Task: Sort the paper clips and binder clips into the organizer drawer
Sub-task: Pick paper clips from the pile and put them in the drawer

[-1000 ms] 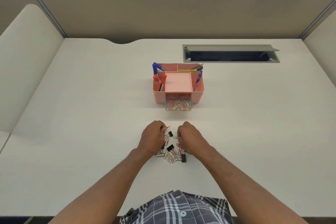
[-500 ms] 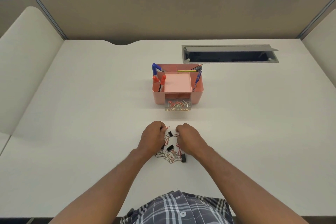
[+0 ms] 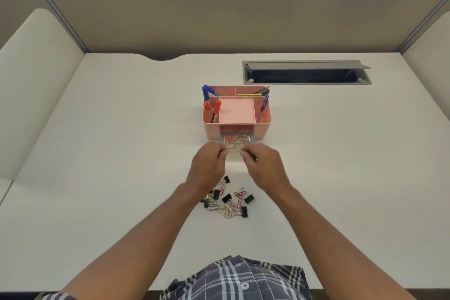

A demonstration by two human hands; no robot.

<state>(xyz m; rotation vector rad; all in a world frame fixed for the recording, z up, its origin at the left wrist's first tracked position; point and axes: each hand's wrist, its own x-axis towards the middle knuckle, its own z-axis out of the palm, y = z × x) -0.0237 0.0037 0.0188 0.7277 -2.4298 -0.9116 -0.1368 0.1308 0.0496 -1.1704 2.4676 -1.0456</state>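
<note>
A pink desk organizer (image 3: 266, 126) stands mid-desk, its clear drawer (image 3: 239, 140) pulled out and holding several coloured paper clips. My left hand (image 3: 209, 165) and my right hand (image 3: 264, 167) hover side by side at the drawer's front edge. The fingers of both are pinched together, apparently on small paper clips, but they are blurred. Behind the hands, nearer to me, a pile of paper clips (image 3: 227, 209) and several black binder clips (image 3: 226, 198) lies on the desk. My left wrist covers the pile's left edge.
Pens and markers (image 3: 207, 94) stand in the organizer's side and back compartments. An open cable tray (image 3: 306, 73) is sunk into the desk behind and to the right. Cubicle panels enclose the white desk (image 3: 121, 153) on three sides.
Both hands have lifted off the clip pile and moved forward to the drawer's front edge. The pile is now uncovered.
</note>
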